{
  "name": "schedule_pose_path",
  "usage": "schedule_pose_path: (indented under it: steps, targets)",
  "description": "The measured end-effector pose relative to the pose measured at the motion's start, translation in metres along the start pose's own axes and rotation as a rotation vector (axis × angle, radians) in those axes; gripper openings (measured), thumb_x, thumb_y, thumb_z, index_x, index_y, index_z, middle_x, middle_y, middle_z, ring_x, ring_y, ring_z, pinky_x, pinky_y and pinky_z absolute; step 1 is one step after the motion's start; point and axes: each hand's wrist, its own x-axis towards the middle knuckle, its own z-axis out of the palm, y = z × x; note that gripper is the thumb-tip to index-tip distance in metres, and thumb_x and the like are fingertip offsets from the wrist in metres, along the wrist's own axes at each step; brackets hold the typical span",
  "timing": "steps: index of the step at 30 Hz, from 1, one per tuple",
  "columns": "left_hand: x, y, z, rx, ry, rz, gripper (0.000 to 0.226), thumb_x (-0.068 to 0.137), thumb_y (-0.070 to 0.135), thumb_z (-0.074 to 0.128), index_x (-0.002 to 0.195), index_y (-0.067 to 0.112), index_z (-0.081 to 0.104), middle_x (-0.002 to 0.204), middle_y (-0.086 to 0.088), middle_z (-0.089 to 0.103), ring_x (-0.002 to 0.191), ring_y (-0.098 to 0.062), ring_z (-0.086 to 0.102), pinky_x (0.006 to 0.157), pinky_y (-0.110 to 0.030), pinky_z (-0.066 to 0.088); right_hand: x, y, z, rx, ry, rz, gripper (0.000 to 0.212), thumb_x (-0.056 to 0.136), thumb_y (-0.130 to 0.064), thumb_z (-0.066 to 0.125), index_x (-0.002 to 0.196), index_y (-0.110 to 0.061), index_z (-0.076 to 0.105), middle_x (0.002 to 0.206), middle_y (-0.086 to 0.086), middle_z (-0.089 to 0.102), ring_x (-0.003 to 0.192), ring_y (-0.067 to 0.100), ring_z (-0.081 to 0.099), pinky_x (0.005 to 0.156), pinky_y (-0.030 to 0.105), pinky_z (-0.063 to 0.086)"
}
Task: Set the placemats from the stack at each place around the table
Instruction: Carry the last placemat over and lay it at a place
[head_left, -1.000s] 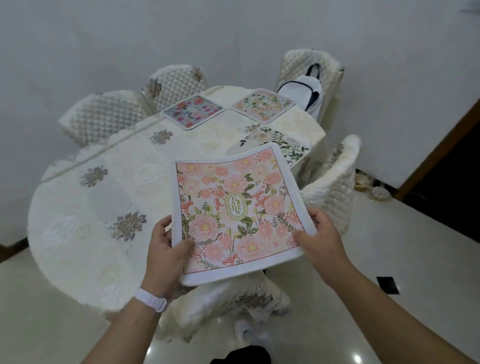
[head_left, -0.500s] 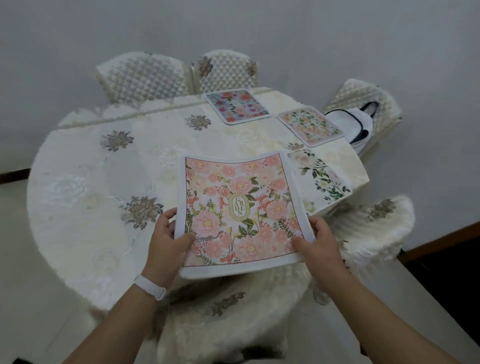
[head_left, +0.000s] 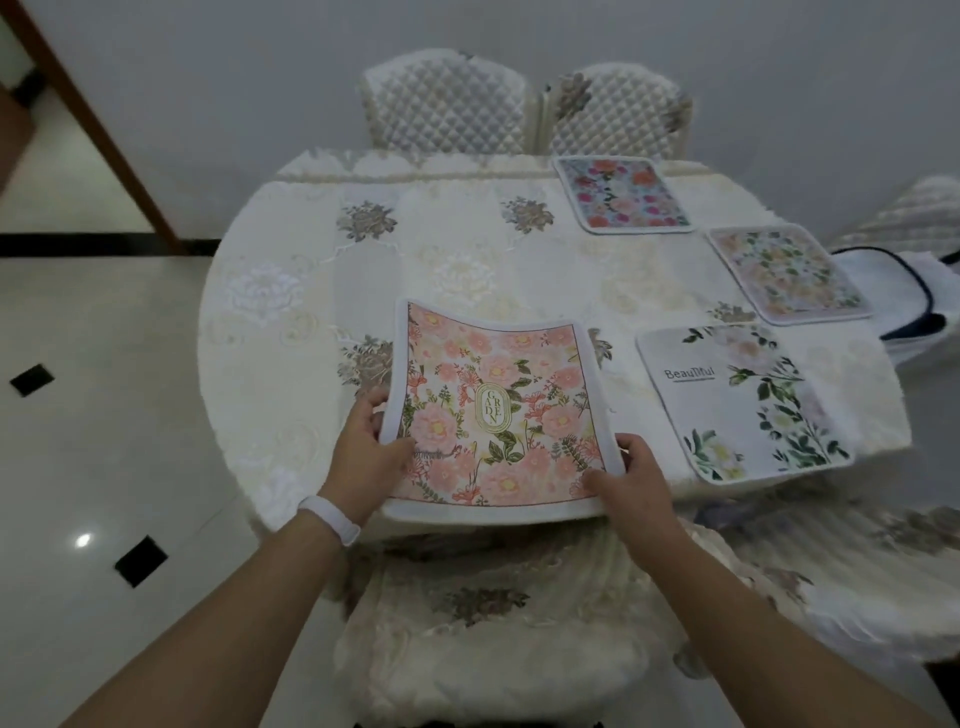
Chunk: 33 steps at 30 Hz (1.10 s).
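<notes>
I hold a pink floral placemat (head_left: 498, 410) marked "GARDEN" over the near edge of the table (head_left: 291, 322). My left hand (head_left: 366, 452) grips its left edge and my right hand (head_left: 631, 478) grips its near right corner. The mat sags in the middle, and its far edge looks close to the cloth. Three other placemats lie flat on the table: a white one with green leaves (head_left: 737, 400) to the right, a pale floral one (head_left: 784, 273) beyond it, and a bright pink-and-blue one (head_left: 621, 195) at the far right.
A cushioned chair (head_left: 498, 634) stands directly under my arms, another (head_left: 852, 566) to its right. Two quilted chair backs (head_left: 447, 104) stand at the far side. A white bag (head_left: 904, 296) rests on a chair at the right. Glossy tiled floor (head_left: 98, 415) lies to the left.
My view has swung round the table to the left, and the pink mat has come down lower over the near edge of the table. Both hands keep the same grip.
</notes>
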Motion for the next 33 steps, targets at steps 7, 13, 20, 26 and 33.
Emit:
schedule_pose_path:
  steps: [7,13,20,26,33]
  targets:
    - [0.020,-0.026,0.028,-0.010,0.080,-0.122,0.054,0.084,-0.008,0.061,0.122,0.026,0.044,0.100,-0.008,0.068,0.079,-0.027,0.066,0.069,-0.047,0.057,0.058,0.024,-0.001,-0.121,-0.085,0.029,0.037,0.085,-0.008,0.064,0.116,-0.023,0.049,0.099,-0.003,0.060,0.084,0.012,0.060,0.068,0.031,0.048]
    - [0.047,-0.052,0.044,0.047,0.166,-0.192,0.050,0.084,-0.005,0.062,0.121,0.025,0.046,0.100,-0.008,0.065,0.079,-0.029,0.064,0.067,-0.045,0.058,0.093,0.048,0.007,-0.159,-0.133,0.067,0.035,0.086,-0.010,0.066,0.114,-0.022,0.050,0.102,0.001,0.061,0.080,0.008,0.057,0.065,0.029,0.045]
    - [0.056,-0.073,0.042,0.112,0.221,-0.245,0.043,0.086,-0.001,0.062,0.120,0.022,0.047,0.103,-0.003,0.064,0.084,-0.019,0.064,0.068,-0.037,0.057,0.108,0.066,0.011,-0.233,-0.152,0.091,0.041,0.086,-0.019,0.069,0.121,-0.018,0.049,0.103,0.000,0.060,0.084,0.016,0.059,0.064,0.027,0.044]
    - [0.041,-0.074,0.034,0.263,0.186,-0.139,0.047,0.085,0.000,0.064,0.125,0.020,0.047,0.099,0.009,0.058,0.090,-0.016,0.060,0.069,-0.023,0.049,0.105,0.071,0.004,-0.421,-0.156,0.023,0.056,0.078,-0.026,0.074,0.128,-0.018,0.050,0.120,0.003,0.057,0.099,0.020,0.059,0.087,0.040,0.054]
    - [0.028,-0.093,0.007,0.709,-0.076,0.015,0.071,0.077,0.033,0.076,0.138,0.019,0.042,0.132,-0.001,0.053,0.116,-0.019,0.053,0.100,-0.040,0.046,0.102,0.072,-0.009,-0.780,-0.286,-0.184,0.071,0.078,-0.030,0.072,0.142,-0.018,0.044,0.148,0.007,0.038,0.135,0.027,0.033,0.113,0.040,0.029]
